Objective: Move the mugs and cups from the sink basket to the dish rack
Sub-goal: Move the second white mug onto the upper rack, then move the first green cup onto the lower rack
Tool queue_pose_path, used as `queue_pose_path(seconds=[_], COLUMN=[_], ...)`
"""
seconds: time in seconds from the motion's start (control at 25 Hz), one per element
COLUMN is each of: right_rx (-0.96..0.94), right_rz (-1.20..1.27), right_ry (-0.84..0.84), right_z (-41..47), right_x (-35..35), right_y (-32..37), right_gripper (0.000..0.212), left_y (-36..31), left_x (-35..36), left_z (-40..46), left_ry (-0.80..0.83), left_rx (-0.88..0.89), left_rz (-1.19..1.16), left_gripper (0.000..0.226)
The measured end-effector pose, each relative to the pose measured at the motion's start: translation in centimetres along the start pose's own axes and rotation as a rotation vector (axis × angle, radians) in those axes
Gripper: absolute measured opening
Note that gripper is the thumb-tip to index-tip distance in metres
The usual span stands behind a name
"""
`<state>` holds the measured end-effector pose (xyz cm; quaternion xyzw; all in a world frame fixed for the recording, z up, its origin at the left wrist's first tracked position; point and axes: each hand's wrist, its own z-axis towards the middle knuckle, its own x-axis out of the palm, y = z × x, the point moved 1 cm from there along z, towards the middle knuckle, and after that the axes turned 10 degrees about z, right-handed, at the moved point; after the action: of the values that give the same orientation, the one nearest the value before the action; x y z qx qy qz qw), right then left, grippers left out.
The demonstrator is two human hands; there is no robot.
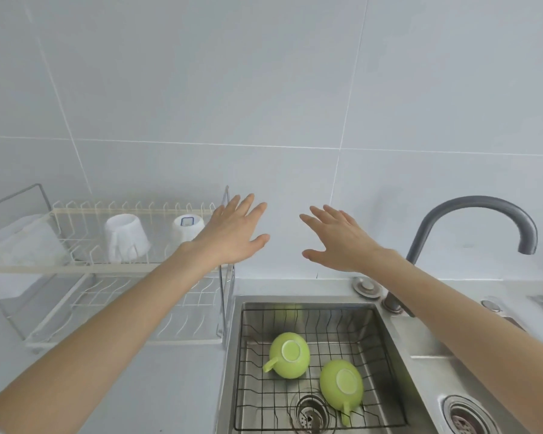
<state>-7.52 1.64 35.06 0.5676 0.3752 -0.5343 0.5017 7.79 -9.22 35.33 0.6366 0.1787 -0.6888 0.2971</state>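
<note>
Two green mugs lie upside down in the wire sink basket (376,346): one (289,355) with its handle to the left, the other (341,385) with its handle toward me. On the upper tier of the dish rack (76,268) at the left stand two white cups bottom up, a larger one (126,238) and a smaller one (186,227) with a blue mark. My left hand (235,233) is held flat and empty in front of the rack's right end. My right hand (339,241) is spread open above the sink's back edge, also empty.
A dark curved faucet (483,211) rises at the right behind the sink. A drain (309,415) sits under the basket, and a second drain (464,418) lies at the far right. A white cloth (22,242) rests on the rack's left end. Tiled wall behind.
</note>
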Motion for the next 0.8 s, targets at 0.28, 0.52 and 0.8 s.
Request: queue_pose_path(seconds=[0.28,0.52,0.8], right_rx=[0.06,0.113,0.191], right_rz=[0.051,0.141,0.285], right_ry=[0.082,0.163,0.22], right_z=[-3.7,-5.3,-4.8], right_x=[4.4,8.6,14.0], right_y=[-7.1,-11.4,-15.2], right_gripper=[0.069,0.07,0.069], left_y=[-7.4,-11.5,-14.7], left_x=[5.5,9.5,15.1], left_z=[0.5,1.5,2.9], left_ry=[0.133,0.228,0.347], left_rx=[0.048,0.057,0.043], left_rz=[-0.017,-0.087,-0.268], left_gripper=[0.066,0.068,0.069])
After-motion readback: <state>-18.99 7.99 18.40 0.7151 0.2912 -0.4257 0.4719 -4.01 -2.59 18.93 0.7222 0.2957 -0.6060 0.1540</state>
